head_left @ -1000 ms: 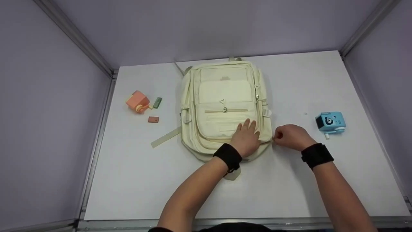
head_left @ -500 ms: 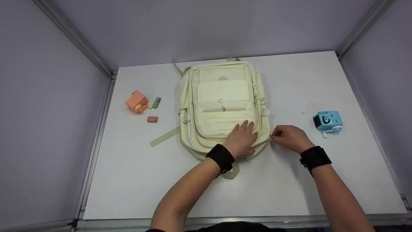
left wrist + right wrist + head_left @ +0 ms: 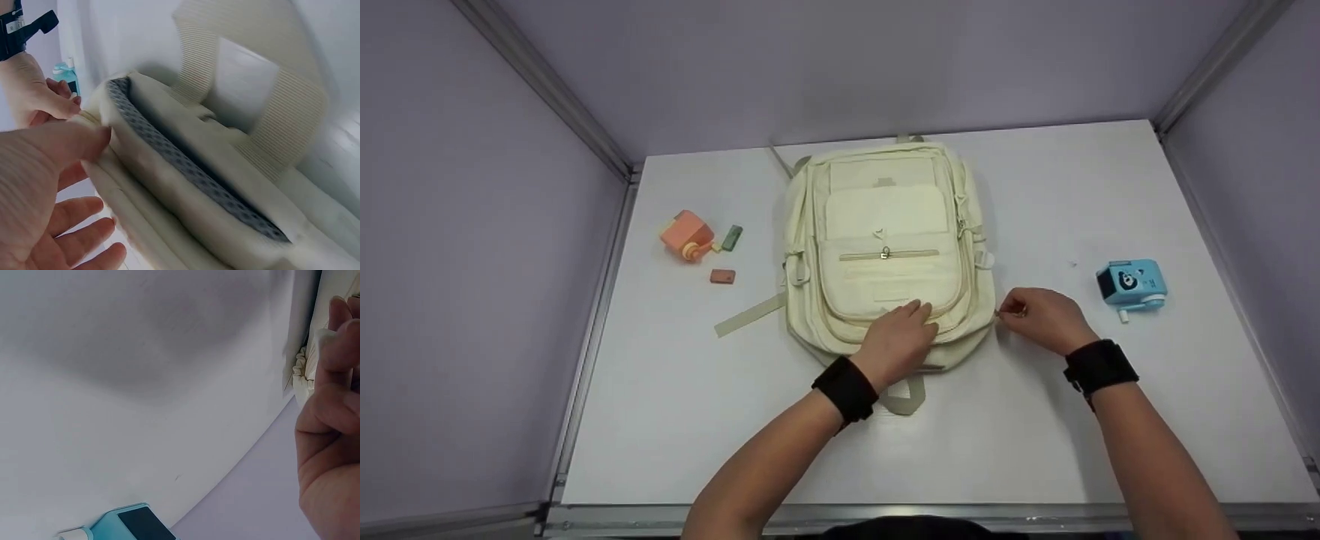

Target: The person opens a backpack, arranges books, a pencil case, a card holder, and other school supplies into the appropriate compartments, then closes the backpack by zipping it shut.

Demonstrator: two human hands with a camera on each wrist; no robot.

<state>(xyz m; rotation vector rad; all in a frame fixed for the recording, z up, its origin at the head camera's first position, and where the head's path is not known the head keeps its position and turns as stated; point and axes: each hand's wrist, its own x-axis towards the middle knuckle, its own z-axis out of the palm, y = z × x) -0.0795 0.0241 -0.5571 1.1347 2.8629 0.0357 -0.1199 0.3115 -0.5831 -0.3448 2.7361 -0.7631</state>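
Observation:
A cream backpack lies front side up, its webbing loop toward me. My left hand is at its near end; in the left wrist view the thumb and index finger grip the fabric edge while the other fingers are spread. Beside them a compartment gapes, showing grey mesh lining. At the backpack's right side my right hand pinches a zipper pull, mostly hidden by the fingers. In the right wrist view the curled right hand is at the right edge, against the cream fabric.
An orange sharpener-like box with a crank stands at left, near a small green block and a reddish block. A blue panda-print crank box is at right. Walls enclose the white table at the back and sides.
My left hand has slid from the backpack's front pocket toward me and left, to the near edge. The right hand has stayed at the backpack's right side, almost unmoved.

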